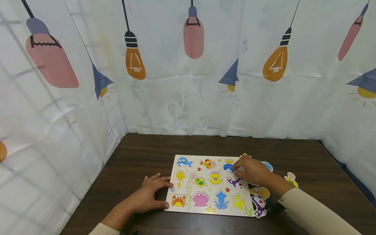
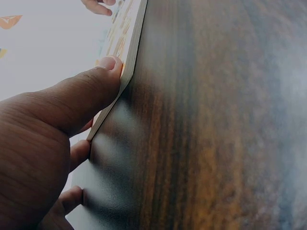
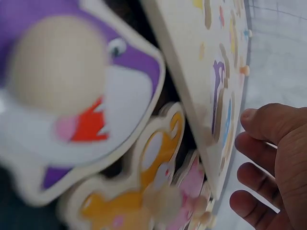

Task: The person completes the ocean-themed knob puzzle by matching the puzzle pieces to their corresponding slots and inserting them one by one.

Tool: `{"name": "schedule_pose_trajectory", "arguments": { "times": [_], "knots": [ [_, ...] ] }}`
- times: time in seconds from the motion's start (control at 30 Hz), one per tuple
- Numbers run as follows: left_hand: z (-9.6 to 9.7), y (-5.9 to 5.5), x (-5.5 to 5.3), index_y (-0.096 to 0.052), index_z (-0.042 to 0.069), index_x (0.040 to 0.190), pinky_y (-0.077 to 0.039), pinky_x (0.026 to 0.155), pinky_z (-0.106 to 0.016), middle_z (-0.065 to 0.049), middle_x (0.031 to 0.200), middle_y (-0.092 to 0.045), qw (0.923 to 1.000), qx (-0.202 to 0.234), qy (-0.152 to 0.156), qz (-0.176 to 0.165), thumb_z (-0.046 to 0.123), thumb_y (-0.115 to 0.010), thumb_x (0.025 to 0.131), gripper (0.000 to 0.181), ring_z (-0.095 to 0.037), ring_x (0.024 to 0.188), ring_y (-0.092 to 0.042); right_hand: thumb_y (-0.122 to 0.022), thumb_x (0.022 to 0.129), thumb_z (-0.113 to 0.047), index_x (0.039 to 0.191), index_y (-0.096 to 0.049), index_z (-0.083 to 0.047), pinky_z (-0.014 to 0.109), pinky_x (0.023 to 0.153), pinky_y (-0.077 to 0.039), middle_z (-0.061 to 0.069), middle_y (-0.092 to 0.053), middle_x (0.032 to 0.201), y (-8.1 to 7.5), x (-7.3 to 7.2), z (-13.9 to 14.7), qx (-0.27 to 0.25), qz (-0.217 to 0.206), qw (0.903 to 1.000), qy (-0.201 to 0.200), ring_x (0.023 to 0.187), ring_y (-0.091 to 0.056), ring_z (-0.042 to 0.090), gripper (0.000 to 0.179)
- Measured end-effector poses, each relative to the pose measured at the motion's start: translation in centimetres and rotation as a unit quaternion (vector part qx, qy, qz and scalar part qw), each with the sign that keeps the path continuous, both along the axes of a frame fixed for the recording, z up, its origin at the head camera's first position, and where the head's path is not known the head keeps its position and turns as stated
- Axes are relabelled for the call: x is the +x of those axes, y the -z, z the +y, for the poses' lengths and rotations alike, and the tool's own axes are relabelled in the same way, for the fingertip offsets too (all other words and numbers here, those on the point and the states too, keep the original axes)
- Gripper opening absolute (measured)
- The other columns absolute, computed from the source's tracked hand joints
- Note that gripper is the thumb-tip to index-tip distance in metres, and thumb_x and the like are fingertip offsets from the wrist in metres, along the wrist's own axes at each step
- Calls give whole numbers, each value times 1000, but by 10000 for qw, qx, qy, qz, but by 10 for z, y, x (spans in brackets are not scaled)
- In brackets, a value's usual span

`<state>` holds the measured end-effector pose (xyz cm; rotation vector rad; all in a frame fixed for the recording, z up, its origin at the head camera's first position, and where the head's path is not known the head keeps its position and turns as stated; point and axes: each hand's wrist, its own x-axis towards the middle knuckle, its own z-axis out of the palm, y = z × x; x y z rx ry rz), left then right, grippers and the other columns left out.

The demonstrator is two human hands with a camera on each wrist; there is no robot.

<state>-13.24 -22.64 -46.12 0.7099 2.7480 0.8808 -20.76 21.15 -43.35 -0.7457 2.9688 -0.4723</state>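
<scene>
My right hand (image 1: 249,169) is over the blue whale shape (image 1: 228,167), fingers relaxed and slightly bent. My left hand (image 1: 149,193) is spread, thumb on the near-left corner of the flat puzzle board (image 1: 230,208), fingers at its straight edge. The rectangular, pale-sided board lies on the dark, wood-grained desk (image 1: 144,155). Beside its right edge: contour-cut pieces (image 1: 263,193), including a purple one (image 1: 258,208) with a round, pale knob (image 3: 60,64). Behind: creased, printed white cloth (image 1: 164,98).

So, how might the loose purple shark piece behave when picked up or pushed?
The purple shark piece is probably stiff, given its thick pale edge. Its flat shape suggests sliding, not rolling; the knob should help lifting.
</scene>
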Motion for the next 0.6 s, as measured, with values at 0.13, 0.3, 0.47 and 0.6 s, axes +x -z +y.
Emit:
{"name": "schedule_pose_trajectory", "arguments": {
  "times": [0.13, 0.3, 0.47, 0.6],
  "knots": [
    [0, 0, 0, -65, 30, 133, -1, 109, -80, 1, 152, -51, 10000, -11, -15, -13, 49, -85, 80, 60, -45, 149, -25, -79, 91, -27, 104, -81, -20, 45, 86, -57, -8, -69, 106, 2, 4, 13, -42, 115, 9999, -86, 106, -62, 20, 15],
    [0, 0, 0, -65, 30, 133, -1, 109, -80, 0, 152, -51, 10000, 5, -9, -11, 49, -85, 80, 60, -45, 149, -25, -80, 90, -27, 105, -81, -21, 38, 80, -58, -5, -68, 106, 2, 10, 28, -72, 108, 9999, 4, 96, -60, 15, 16],
    [0, 0, 0, -65, 31, 133, -1, 109, -79, 1, 152, -50, 10000, -19, -19, -8, 50, -84, 80, 60, -45, 149, -25, -82, 89, -30, 106, -80, -25, 39, 77, -60, -1, -66, 109, 1, 15, 42, 17, 63, 9998, 179, 93, -61, 14, 18],
    [0, 1, 0, -65, 32, 133, -1, 110, -79, 1, 152, -51, 10000, 3, -19, 4, 50, -84, 80, 60, -45, 149, -25, -83, 87, -29, 104, -81, -24, 41, 77, -60, -2, -66, 106, -1, 19, 53, 23, 193, 9996, 184, 93, -63, 16, 17]
  ]
}}
